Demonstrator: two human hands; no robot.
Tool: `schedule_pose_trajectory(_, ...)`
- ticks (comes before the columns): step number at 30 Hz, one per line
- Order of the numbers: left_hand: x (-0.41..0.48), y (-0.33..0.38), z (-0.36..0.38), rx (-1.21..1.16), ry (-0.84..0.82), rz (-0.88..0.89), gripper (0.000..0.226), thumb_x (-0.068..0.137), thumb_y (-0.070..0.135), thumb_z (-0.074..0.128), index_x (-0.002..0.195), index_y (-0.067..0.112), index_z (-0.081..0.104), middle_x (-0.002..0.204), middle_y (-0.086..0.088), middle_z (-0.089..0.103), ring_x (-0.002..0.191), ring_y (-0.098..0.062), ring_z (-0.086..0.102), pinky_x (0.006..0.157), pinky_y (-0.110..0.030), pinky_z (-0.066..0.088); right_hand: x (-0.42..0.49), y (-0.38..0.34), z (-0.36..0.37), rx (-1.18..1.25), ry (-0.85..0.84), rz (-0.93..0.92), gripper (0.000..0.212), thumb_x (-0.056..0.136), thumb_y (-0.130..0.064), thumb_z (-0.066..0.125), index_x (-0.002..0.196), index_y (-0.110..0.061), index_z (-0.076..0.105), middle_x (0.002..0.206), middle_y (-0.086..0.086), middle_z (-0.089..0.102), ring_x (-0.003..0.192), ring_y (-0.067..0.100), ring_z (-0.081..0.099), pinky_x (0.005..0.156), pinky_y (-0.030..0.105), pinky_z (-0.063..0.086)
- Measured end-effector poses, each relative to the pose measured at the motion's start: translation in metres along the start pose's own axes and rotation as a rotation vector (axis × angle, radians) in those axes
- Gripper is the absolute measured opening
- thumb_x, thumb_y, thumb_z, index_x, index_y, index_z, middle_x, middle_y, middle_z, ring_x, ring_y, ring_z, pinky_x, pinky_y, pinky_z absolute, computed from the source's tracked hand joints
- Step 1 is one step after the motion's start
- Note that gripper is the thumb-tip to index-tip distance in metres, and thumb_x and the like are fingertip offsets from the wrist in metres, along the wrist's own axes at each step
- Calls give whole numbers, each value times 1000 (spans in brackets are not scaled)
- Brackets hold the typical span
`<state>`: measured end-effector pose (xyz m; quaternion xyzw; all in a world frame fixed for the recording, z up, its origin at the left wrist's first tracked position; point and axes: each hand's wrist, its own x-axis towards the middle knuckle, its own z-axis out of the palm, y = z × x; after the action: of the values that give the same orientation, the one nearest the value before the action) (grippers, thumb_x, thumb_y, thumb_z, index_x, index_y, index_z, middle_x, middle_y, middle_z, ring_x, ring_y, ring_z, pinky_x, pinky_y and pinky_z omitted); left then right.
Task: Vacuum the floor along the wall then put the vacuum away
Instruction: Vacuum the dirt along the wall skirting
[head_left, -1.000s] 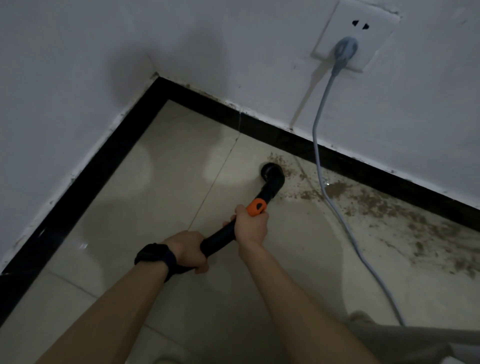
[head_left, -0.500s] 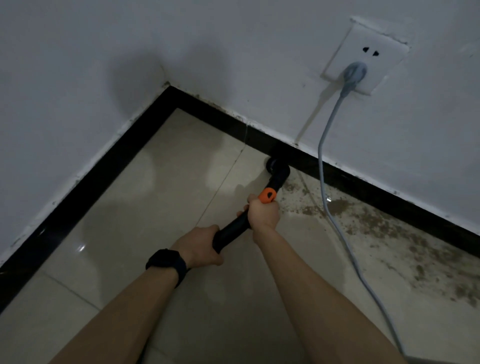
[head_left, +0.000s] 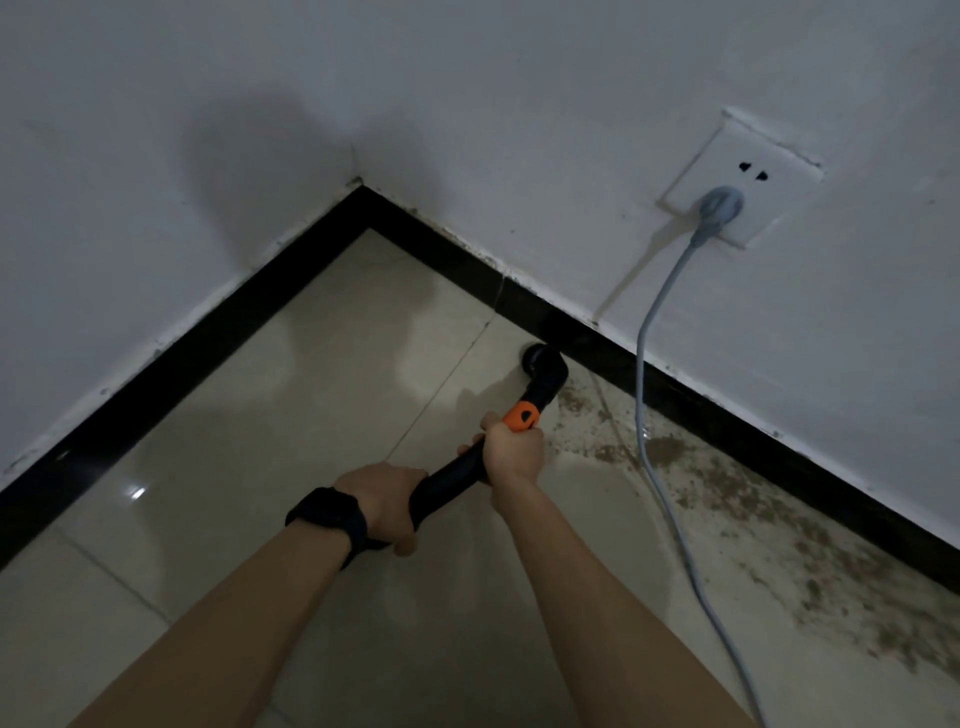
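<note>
Vacuum wand (head_left: 452, 480), black, is gripped by both hands: the right hand (head_left: 514, 457) is wrapped round it just behind the orange collar (head_left: 522, 417), and the left hand (head_left: 387, 506), with fingers curled fully round the tube, is placed further back, nearer the body. A black wristband (head_left: 330, 514) is worn on the left wrist. Ahead of the right hand, the nozzle (head_left: 543, 364) is set on the tiled floor (head_left: 311, 415), just beside the black skirting (head_left: 685, 400) at the foot of the wall; contact with the skirting cannot be confirmed. Brown dirt (head_left: 779, 509) is spread over the floor to the right of the right hand, along the skirting. A grey cord (head_left: 640, 395) is run down from a plug (head_left: 719, 205) seated in the wall socket (head_left: 779, 197), above and to the right of both hands, and is laid across the dirt.
</note>
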<state>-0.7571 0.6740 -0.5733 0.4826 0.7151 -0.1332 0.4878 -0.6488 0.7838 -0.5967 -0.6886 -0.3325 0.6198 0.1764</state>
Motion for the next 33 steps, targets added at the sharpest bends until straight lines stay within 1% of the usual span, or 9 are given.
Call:
schedule_pose_trajectory(3, -6, -12, 0, 80, -136, -34, 65, 66, 30, 85, 126, 26, 59, 117, 1, 67, 104, -21, 65, 87, -35, 58, -19, 17, -2, 73, -27, 28, 28, 88, -12, 67, 113, -7, 53, 88, 19, 69, 53, 26, 71, 56, 38, 62)
schedule_pose_trajectory(6, -11, -24, 11, 212, -260, -113, 65, 67, 30, 87, 127, 21, 63, 120, -2, 69, 107, -22, 67, 89, -37, 58, -41, 50, 2, 140, -43, 51, 25, 86, -13, 66, 105, -9, 49, 85, 17, 68, 55, 26, 71, 67, 48, 64)
schedule_pose_trajectory(9, -19, -35, 29, 338, -334, -194, 63, 69, 32, 87, 125, 16, 64, 120, -4, 69, 107, -20, 67, 89, -34, 57, -63, 85, 9, 155, -62, 75, 37, 74, -28, 69, 102, -15, 49, 90, 18, 72, 71, 33, 75, 76, 54, 63)
schedule_pose_trajectory(11, -26, -43, 39, 398, -337, -227, 59, 70, 32, 86, 122, 17, 64, 111, -2, 70, 102, -19, 68, 83, -30, 57, -72, 108, 14, 168, -49, 84, 46, 64, -37, 69, 101, -18, 50, 93, 19, 73, 78, 35, 75, 78, 54, 62)
schedule_pose_trajectory(14, -37, -48, 49, 489, -317, -238, 51, 71, 30, 84, 117, 19, 67, 98, -1, 68, 95, -17, 70, 80, -29, 57, -81, 132, 20, 154, 21, 100, 50, 58, -47, 66, 99, -23, 50, 89, 12, 74, 77, 31, 75, 81, 51, 62)
schedule_pose_trajectory(18, -40, -41, 53, 543, -317, -234, 44, 73, 29, 82, 113, 18, 68, 85, -1, 64, 88, -19, 69, 76, -29, 56, -90, 134, 15, 190, 56, 107, 35, 72, -35, 66, 101, -23, 50, 87, 11, 74, 73, 29, 76, 79, 48, 63)
schedule_pose_trajectory(22, -37, -30, 58, 564, -341, -211, 45, 68, 29, 84, 109, 18, 70, 96, -2, 73, 81, -19, 69, 74, -30, 58, -88, 131, -4, 212, 75, 115, 27, 91, -16, 63, 114, -15, 48, 89, 14, 73, 65, 26, 76, 70, 39, 63)
schedule_pose_trajectory(29, -30, -14, 50, 505, -316, -183, 50, 68, 31, 83, 114, 20, 69, 103, -2, 74, 77, -18, 65, 68, -28, 55, -71, 122, -14, 189, 119, 81, 31, 84, -24, 65, 111, -18, 50, 91, 15, 74, 72, 30, 76, 77, 48, 64)
schedule_pose_trajectory(33, -24, -6, 40, 417, -277, -160, 57, 66, 31, 84, 119, 21, 66, 108, -3, 72, 87, -20, 68, 73, -31, 58, -56, 105, -16, 183, 88, 74, 28, 85, -22, 66, 109, -16, 51, 93, 17, 73, 73, 32, 76, 73, 49, 64)
